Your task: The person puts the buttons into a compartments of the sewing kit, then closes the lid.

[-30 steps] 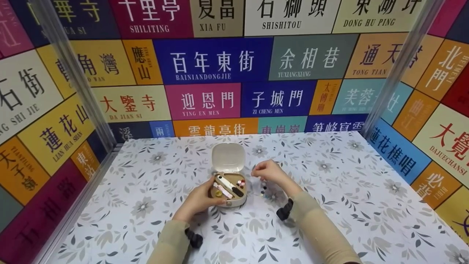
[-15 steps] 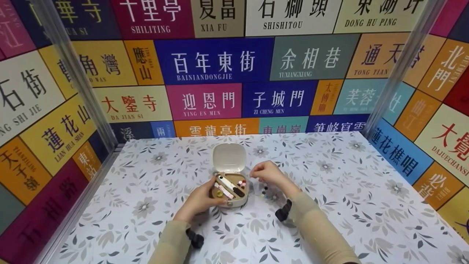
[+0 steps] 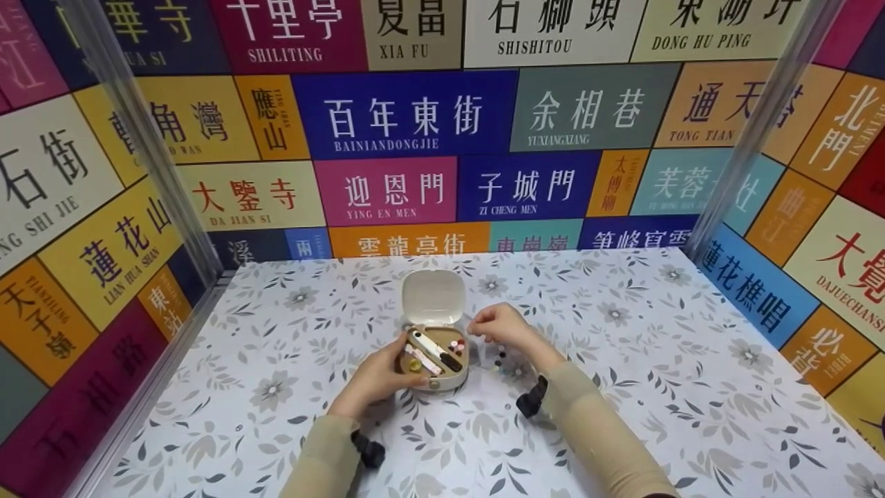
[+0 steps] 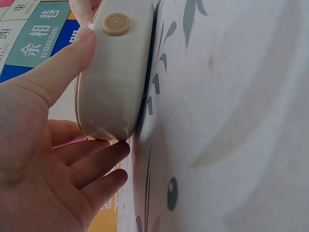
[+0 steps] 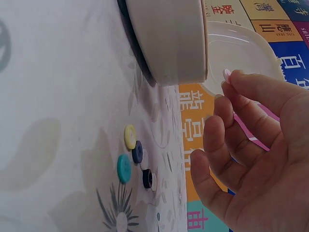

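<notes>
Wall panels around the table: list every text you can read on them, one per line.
"SHILITING" on the crimson panel
"XIA FU" on the tan panel
"SHISHITOU" on the white panel
"DONG HU PING" on the cream panel
"BAINIANDONGJIE" on the blue panel
"YING EN MEN" on the pink panel
"ZI CHENG MEN" on the dark blue panel
"DA JIAN SI" on the pale yellow panel
The sewing box bears no readable text.

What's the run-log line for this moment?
left hand: holds open sewing box | right hand: fingers curled beside box, nothing visibly held | buttons: on tablecloth
</notes>
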### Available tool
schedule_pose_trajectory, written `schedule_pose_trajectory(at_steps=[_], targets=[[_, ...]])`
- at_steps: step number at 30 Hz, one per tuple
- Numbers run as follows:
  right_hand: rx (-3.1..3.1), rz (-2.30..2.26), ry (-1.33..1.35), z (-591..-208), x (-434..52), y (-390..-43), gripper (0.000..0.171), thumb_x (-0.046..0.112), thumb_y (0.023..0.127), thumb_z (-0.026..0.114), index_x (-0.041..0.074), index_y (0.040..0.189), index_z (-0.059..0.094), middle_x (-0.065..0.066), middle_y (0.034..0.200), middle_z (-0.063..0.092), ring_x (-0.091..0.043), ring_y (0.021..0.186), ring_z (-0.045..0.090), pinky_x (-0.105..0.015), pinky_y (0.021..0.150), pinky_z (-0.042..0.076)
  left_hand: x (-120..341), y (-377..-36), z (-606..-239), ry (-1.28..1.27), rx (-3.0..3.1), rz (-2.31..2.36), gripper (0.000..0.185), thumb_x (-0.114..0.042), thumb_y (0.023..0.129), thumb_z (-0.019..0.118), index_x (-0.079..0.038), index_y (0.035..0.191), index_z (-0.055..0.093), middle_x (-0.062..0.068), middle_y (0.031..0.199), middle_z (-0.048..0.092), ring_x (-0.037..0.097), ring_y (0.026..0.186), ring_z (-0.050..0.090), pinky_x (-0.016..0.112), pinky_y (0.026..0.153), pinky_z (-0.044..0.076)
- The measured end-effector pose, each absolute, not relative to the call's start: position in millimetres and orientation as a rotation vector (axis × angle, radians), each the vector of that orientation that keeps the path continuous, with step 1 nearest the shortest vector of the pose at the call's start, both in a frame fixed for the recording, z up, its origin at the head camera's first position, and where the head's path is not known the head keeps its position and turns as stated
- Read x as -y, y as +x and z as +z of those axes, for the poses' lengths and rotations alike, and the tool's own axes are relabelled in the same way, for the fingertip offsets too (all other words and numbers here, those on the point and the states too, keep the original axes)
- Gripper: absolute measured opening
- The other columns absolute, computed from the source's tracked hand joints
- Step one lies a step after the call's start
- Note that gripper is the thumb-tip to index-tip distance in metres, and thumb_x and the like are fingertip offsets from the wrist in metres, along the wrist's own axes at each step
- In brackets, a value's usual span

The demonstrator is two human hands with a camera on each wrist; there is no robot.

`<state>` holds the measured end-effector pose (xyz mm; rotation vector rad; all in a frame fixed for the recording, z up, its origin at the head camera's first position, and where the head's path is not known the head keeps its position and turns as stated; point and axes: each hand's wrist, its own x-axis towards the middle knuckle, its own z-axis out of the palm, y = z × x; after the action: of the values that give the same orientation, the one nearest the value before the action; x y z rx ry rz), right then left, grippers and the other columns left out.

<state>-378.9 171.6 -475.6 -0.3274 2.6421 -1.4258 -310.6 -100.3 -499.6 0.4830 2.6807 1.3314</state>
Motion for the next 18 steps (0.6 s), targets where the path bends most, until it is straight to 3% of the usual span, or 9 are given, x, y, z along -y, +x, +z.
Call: schedule_pose_trajectory(at_steps=[3, 9, 18], targets=[[-2.636, -1.435, -0.336, -477.0, -171.1, -379.2, 0.010, 0.018, 0.084, 0.074, 0.007, 0.085, 0.075, 0.001, 0.077, 0.069, -0.016, 0.061, 0.057, -0.033, 0.058, 0.050, 100.2, -310.5, -500.1, 0.484, -2.680, 1.332, 0.105, -0.043, 0.073, 0.083, -0.006, 0.153, 0.026, 0.015, 0.150, 0.038, 0.032, 0.135, 0.040, 0.046, 0.112, 0.029], [-2.645, -1.419, -0.316, -479.5, -169.5, -379.8, 0.010, 0.018, 0.083, 0.075, 0.009, 0.084, 0.075, 0.002, 0.077, 0.068, -0.015, 0.061, 0.057, -0.028, 0.057, 0.048, 100.4, -310.9, -501.5, 0.483, -2.673, 1.337, 0.104, -0.042, 0.074, 0.083, -0.006, 0.153, 0.026, 0.015, 0.149, 0.040, 0.031, 0.132, 0.043, 0.046, 0.110, 0.033], [-2.652, -1.405, -0.338, -482.3, -164.2, -381.1, 0.009, 0.016, 0.083, 0.073, 0.008, 0.084, 0.076, 0.001, 0.076, 0.070, -0.014, 0.061, 0.058, -0.045, 0.069, 0.055, 98.8, -311.2, -499.9, 0.442, -2.645, 1.354, 0.106, -0.044, 0.072, 0.083, -0.009, 0.154, 0.025, 0.012, 0.153, 0.036, 0.029, 0.136, 0.037, 0.045, 0.113, 0.027]])
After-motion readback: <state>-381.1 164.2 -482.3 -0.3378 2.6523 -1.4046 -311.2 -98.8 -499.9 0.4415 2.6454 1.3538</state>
